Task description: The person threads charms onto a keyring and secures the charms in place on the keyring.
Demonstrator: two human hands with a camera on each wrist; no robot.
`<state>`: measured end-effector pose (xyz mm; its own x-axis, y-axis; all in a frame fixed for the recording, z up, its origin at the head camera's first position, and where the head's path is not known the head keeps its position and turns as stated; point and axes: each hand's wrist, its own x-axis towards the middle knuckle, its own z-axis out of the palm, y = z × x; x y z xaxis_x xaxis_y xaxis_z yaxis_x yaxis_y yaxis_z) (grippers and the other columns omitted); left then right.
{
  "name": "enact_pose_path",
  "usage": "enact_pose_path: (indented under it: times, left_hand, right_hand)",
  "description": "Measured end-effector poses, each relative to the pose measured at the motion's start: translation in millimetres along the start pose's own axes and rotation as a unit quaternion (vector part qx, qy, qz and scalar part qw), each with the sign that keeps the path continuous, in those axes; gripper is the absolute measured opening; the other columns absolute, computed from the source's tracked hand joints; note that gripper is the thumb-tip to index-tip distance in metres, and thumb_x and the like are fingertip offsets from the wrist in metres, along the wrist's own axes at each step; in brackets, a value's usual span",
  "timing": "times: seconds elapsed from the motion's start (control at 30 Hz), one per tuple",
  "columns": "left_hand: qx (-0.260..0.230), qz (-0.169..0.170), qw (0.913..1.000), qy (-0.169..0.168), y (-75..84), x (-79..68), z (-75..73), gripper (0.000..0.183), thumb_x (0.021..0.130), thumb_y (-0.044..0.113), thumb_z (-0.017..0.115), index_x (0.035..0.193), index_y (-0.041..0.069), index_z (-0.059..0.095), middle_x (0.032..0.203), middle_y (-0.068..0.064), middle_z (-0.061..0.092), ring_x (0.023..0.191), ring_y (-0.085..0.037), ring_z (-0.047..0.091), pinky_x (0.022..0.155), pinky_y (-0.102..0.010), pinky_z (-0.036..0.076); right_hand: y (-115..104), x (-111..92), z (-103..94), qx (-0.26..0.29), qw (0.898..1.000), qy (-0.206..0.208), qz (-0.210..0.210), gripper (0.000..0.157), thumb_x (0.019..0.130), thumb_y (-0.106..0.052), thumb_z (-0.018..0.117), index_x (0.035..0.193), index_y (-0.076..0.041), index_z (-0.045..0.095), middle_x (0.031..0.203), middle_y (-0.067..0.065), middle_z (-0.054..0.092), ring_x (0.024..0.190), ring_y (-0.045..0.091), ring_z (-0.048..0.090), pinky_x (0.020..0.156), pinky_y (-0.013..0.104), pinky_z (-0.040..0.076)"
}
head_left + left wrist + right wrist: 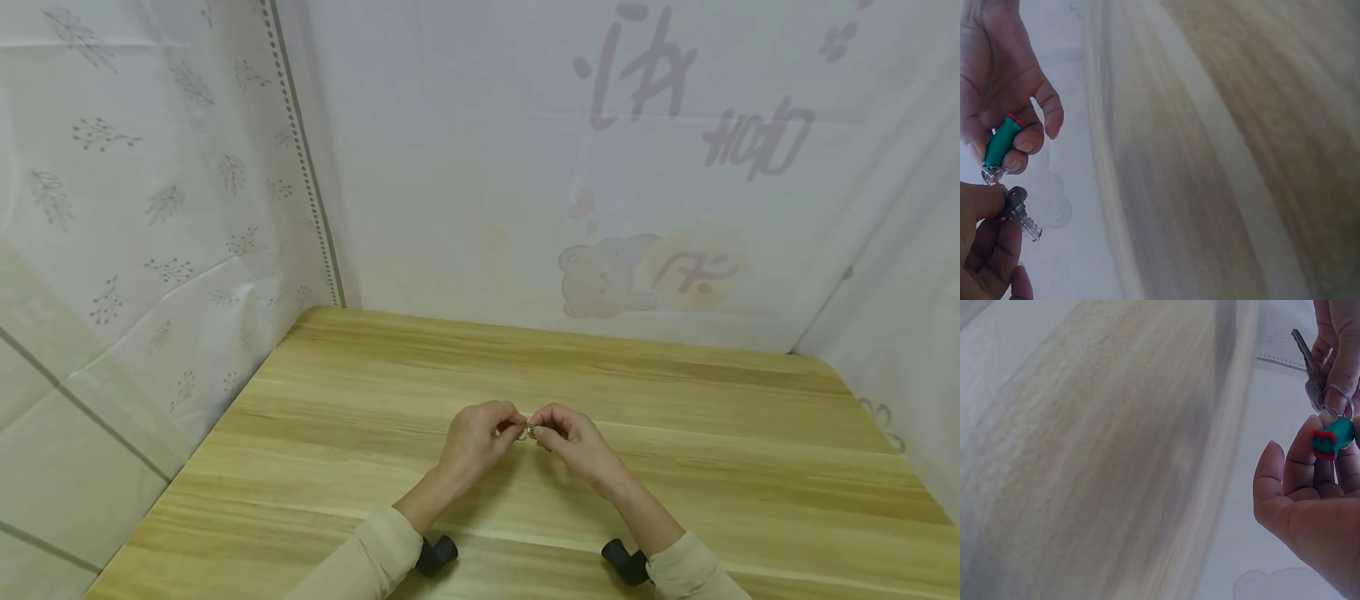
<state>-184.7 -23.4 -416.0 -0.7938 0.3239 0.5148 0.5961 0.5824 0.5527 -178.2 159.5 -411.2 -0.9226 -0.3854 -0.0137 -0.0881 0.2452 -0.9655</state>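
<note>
Both hands meet above the middle of the wooden table, in the head view. My left hand (476,437) pinches a metal key ring (1353,405) between thumb and fingers. From that ring hangs a silver key (1315,387), its toothed blade pointing away from the fingers. My right hand (577,442) holds a small green keychain charm (1002,140) with a red edge. A short chain joins the charm to the ring. Fingers hide part of the ring in both wrist views.
The wooden table (337,500) has rounded back corners. Printed white cloths (450,167) stand behind it and at both sides. A black angular piece (438,557) sits by the left forearm, and a similar black piece (624,562) by the right.
</note>
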Motion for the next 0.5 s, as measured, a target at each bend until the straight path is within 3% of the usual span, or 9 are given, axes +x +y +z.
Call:
enact_pose_path:
  times: [0.17,0.27,0.4,0.5]
  left_hand:
    - [0.044,0.056,0.9965,0.043,-0.2,-0.4,2.6,0.009,0.077,0.007,0.076,0.073,0.013,0.070,0.071,0.003,0.069,0.060,-0.006,0.063,0.056,-0.011,0.046]
    - [0.072,0.083,0.9917,0.067,0.0,-0.4,3.8,0.012,0.075,0.007,0.078,0.070,0.014,0.069,0.067,0.005,0.067,0.056,-0.004,0.059,0.059,-0.017,0.048]
    - [0.098,0.106,0.9862,0.082,0.5,-0.7,4.5,0.014,0.073,0.007,0.079,0.070,0.015,0.068,0.066,0.006,0.067,0.055,-0.004,0.057,0.063,-0.024,0.049]
    - [0.114,0.118,0.9828,0.085,0.8,-1.0,4.7,0.013,0.073,0.007,0.079,0.070,0.015,0.068,0.067,0.005,0.066,0.055,-0.004,0.057,0.061,-0.023,0.047]
  right_hand:
    - [-0.4,-0.3,1.0,0.002,1.000,0.001,0.000,0.022,0.096,-0.014,0.054,0.104,0.006,0.055,0.088,0.005,0.051,0.079,0.017,0.047,0.067,0.026,0.042]
    - [-1.4,-0.6,1.6,0.008,1.000,0.003,0.008,0.021,0.095,-0.014,0.055,0.103,0.006,0.055,0.089,0.004,0.052,0.081,0.019,0.048,0.070,0.027,0.043]
    - [-2.4,-1.2,2.2,0.015,1.000,0.005,0.021,0.021,0.094,-0.013,0.056,0.103,0.005,0.055,0.088,0.002,0.051,0.083,0.021,0.049,0.070,0.028,0.042]
    - [-2.8,-1.9,2.4,0.019,1.000,0.003,0.025,0.021,0.094,-0.012,0.056,0.103,0.007,0.054,0.087,0.002,0.051,0.081,0.020,0.049,0.069,0.027,0.041]
